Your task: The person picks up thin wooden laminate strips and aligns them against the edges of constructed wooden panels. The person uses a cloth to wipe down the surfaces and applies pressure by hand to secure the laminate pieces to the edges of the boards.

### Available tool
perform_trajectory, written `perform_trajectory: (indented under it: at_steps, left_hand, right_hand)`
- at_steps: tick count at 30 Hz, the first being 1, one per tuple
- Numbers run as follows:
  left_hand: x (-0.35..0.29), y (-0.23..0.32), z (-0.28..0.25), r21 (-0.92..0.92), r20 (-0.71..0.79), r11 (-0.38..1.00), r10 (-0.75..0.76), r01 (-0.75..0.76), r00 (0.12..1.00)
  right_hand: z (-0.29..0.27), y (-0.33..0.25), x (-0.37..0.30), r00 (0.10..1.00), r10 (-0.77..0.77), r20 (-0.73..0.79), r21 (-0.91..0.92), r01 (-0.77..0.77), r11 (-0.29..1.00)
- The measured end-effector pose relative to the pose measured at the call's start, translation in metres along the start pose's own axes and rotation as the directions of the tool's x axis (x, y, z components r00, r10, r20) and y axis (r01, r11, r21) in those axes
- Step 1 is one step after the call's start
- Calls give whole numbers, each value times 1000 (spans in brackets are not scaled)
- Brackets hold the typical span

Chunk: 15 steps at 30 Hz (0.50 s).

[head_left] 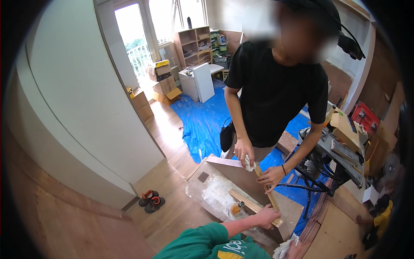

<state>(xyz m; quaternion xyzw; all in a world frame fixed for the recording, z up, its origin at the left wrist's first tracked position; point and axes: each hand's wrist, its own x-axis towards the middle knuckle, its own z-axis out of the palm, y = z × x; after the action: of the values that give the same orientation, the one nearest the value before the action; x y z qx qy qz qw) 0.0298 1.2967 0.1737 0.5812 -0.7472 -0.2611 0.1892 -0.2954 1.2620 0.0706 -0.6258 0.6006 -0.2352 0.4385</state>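
My left hand point(268, 216), at the end of a green sleeve, is closed around the near end of some narrow wooden strips point(245, 199) over a worn work surface point(200, 190). At the lower edge my right hand point(294, 250) shows only in part, closed on a crumpled white rag point(282, 249). Beside the strips stands a small amber bottle point(236, 210) with a dark cap. Across from me, a person in black steadies another wooden strip point(272, 198) with one hand point(271, 177) and presses a white rag point(249, 164) with the other.
A blue tarp point(194, 116) covers the floor behind. At right stands a cluttered folding workbench point(345, 157) with a red case point(365, 116) nearby. A pair of dark shoes point(152, 201) lies at left by a white panel point(86, 108). Shelves point(192, 43) and cardboard boxes point(166, 88) stand farther back.
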Motion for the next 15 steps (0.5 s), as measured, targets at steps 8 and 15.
perform_trajectory:
  at_steps: [8,15]
  left_hand:
    - [1,-2,3,-3,-11,1000,27,-27,1000]
    - [-4,-6,4,-16,6,1000,-5,5,1000]
  right_hand:
    - [44,81,7,944,-258,-206,-120,237,964]
    - [41,-10,-13,866,-476,-156,-379,392,838]
